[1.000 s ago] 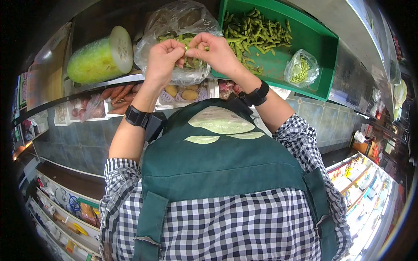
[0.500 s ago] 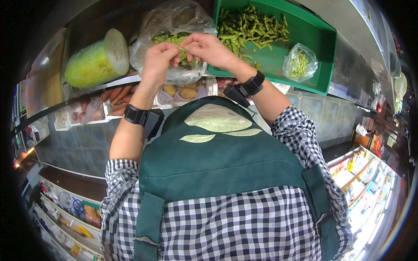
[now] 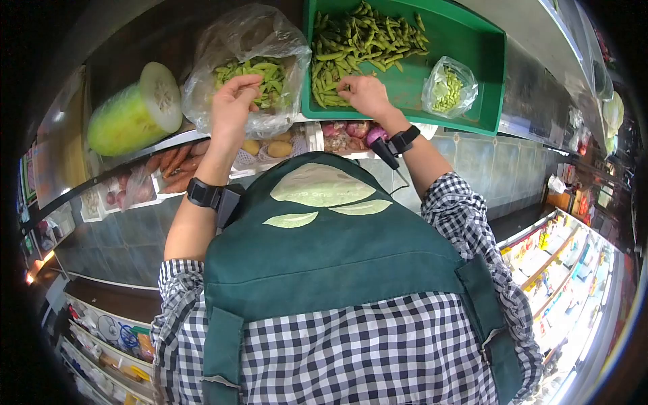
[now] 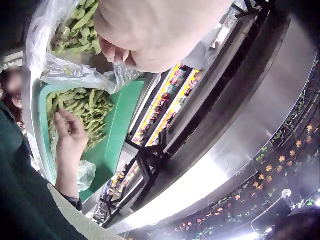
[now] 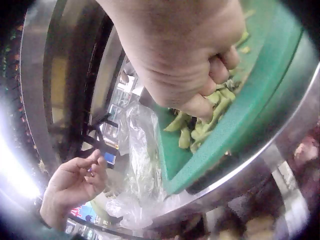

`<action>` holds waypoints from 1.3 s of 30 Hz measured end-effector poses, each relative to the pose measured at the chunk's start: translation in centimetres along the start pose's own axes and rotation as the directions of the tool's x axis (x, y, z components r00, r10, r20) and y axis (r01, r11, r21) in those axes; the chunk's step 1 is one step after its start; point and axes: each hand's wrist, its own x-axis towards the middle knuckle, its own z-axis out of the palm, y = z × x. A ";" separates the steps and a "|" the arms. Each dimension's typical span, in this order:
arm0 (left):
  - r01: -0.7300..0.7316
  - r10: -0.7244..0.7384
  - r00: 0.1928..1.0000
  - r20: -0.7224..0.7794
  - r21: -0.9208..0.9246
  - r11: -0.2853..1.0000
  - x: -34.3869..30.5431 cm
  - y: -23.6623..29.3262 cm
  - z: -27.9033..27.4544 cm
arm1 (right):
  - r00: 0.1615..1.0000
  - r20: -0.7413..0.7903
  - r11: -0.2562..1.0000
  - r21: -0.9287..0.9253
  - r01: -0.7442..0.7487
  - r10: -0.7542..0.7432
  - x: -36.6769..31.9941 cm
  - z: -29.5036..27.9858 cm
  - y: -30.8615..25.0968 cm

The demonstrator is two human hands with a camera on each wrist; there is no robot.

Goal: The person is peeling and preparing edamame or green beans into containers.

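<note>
In the head view my right hand (image 3: pixel 366 95) is over the near left corner of a green tray (image 3: pixel 486 40) of soybean pods (image 3: pixel 371 34). Its fingertips are right at the pods (image 5: pixel 202 131) in the right wrist view, fingers bent and no pod visibly lifted. To the left, my left hand (image 3: pixel 233 108) is raised over a clear plastic bag (image 3: pixel 236 30) of green pods (image 3: pixel 270 74). In the right wrist view that left hand (image 5: pixel 77 185) has loosely bent fingers, with thumb and fingertips close together and nothing visible between them.
A small clear bag of shelled beans (image 3: pixel 448 93) sits at the tray's right end. Left of the big bag lies a cut winter melon (image 3: pixel 135 111). Below the counter edge are crates with sweet potatoes (image 3: pixel 179 162), netted potatoes (image 3: pixel 278 149) and purple onions (image 3: pixel 358 128).
Earlier both hands met over the bag, fingertips together. The right hand has moved right to the tray's pods, while the left stays above the bag. The whole view has shifted slightly.
</note>
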 end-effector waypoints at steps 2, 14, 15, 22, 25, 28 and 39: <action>0.015 -0.016 0.999 0.038 0.025 1.000 -0.1 0.2 0.7 | 1.000 -0.005 0.999 -0.049 0.008 -0.009 0.3 1.4 -0.1; 0.097 -0.098 0.969 0.228 0.015 0.995 -1.1 0.0 2.6 | 0.902 -0.287 0.939 0.020 0.342 -0.323 -0.6 -2.8 -9.2; 0.097 -0.093 0.958 0.271 -0.002 0.995 -1.2 0.1 2.9 | 0.797 -0.400 0.873 -0.020 0.487 -0.453 -0.5 -2.9 -10.4; 0.130 -0.073 0.948 0.309 -0.167 0.977 -1.0 1.0 1.5 | 0.778 -0.312 0.837 -0.159 0.523 -0.546 -0.3 -3.2 -11.3; 0.304 -0.097 0.887 0.451 -0.415 0.858 -1.7 1.9 1.0 | 0.716 -0.356 0.799 -0.246 0.549 -0.601 -0.5 -3.8 -12.4; 0.307 -0.121 0.899 0.421 -0.410 0.859 -2.3 2.8 1.1 | 0.691 -0.306 0.751 -0.364 0.550 -0.655 -0.8 -3.8 -12.9; 0.175 -0.057 0.945 0.323 -0.350 0.920 -2.1 1.8 1.4 | 0.650 -0.254 0.685 -0.433 0.585 -0.716 -0.5 -3.7 -13.1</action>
